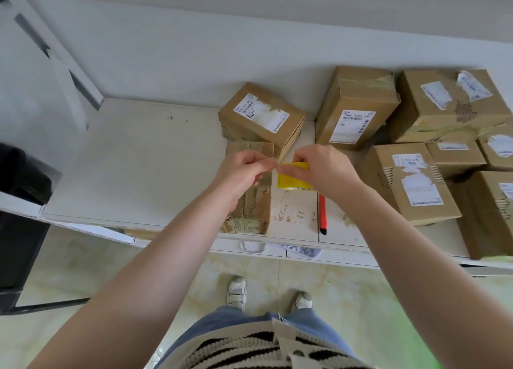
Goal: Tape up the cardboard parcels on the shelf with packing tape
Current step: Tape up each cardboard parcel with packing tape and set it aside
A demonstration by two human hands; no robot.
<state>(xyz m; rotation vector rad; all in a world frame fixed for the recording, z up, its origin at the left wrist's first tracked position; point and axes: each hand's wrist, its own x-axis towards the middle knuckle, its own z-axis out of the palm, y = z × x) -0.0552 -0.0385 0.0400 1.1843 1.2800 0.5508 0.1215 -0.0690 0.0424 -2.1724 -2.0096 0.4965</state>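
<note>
Tape roll gripped by right hand; left hand pinches tape end; red cutter beside.

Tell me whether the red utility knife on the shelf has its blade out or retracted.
Cannot tell. The red utility knife lies flat on the shelf; its dark tip is too small to show a blade.

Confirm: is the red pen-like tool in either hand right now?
No. The red tool lies on the shelf while the right hand holds the yellow tape roll.
</note>
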